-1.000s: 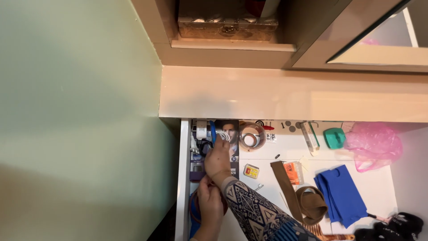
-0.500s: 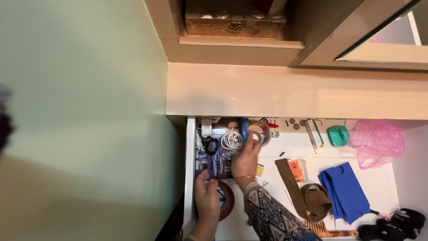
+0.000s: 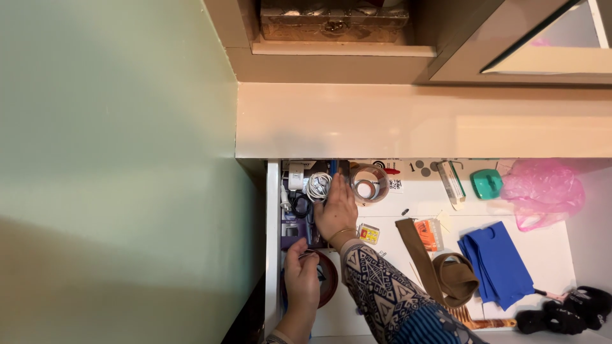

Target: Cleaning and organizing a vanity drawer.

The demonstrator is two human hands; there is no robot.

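Two hands in the open drawer, lower centre of the frame.

The right hand lies flat with fingers spread on a dark box, touching the white coiled cable. Below it, the left hand is closed on a round reddish-brown object. A tape roll sits just right, inside the drawer.

Single head-worn view, looking steeply down from above into an open white drawer at arm's length, green wall filling the left, cream ledge and cabinet shelf across the top.
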